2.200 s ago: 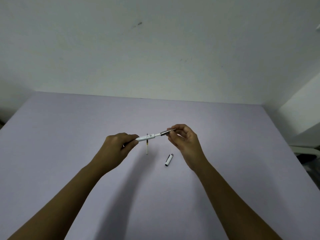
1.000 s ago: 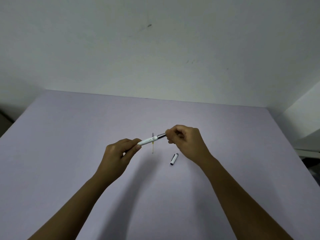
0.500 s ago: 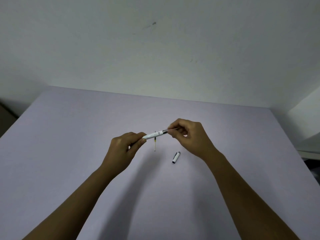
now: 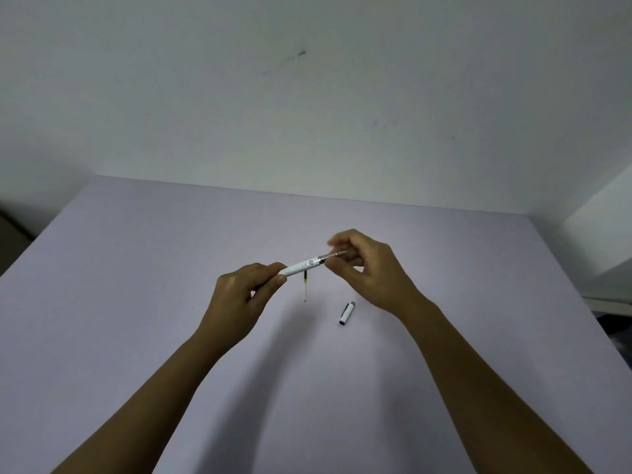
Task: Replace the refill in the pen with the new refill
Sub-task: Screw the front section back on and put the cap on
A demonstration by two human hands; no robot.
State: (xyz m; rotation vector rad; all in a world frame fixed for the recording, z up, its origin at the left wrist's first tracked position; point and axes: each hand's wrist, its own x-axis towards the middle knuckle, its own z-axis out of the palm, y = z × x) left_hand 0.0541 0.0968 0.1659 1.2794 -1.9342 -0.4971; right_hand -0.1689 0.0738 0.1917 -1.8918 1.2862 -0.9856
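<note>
Lying under held pen (image 4: 304, 266): refill (image 4: 304, 286); cap (image 4: 347, 313) beside.

One head-worn camera looks forward and down from above the table (image 4: 136, 302), close over it; the wall (image 4: 307, 97) fills twelve o'clock.

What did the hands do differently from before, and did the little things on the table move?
The right hand has drawn back a little from the pen barrel, baring a thin refill pinched in its fingertips. The left hand still grips the barrel's other end. The cap and the spare refill lie on the table as before.
</note>
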